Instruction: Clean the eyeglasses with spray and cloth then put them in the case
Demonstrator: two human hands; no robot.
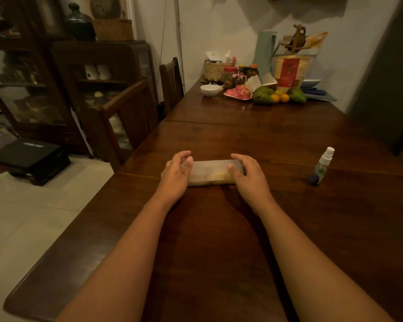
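Note:
A long translucent grey eyeglass case (209, 171) lies crosswise on the dark wooden table (219, 240), lid down. Something pale yellow shows faintly through its right half; the eyeglasses and the cloth are not visible as such. My left hand (175, 174) holds the case's left end, thumb on top and fingers curled over the far edge. My right hand (248, 175) holds the right end the same way. A small clear spray bottle (321, 167) with a white nozzle stands upright to the right, well apart from my right hand.
At the table's far end are a white bowl (210, 90), a plate of pink food, avocados and oranges (278, 95), jars, a woven basket (215, 70) and a green jug. Two wooden chairs (130, 117) stand along the left edge. Cabinets line the left wall.

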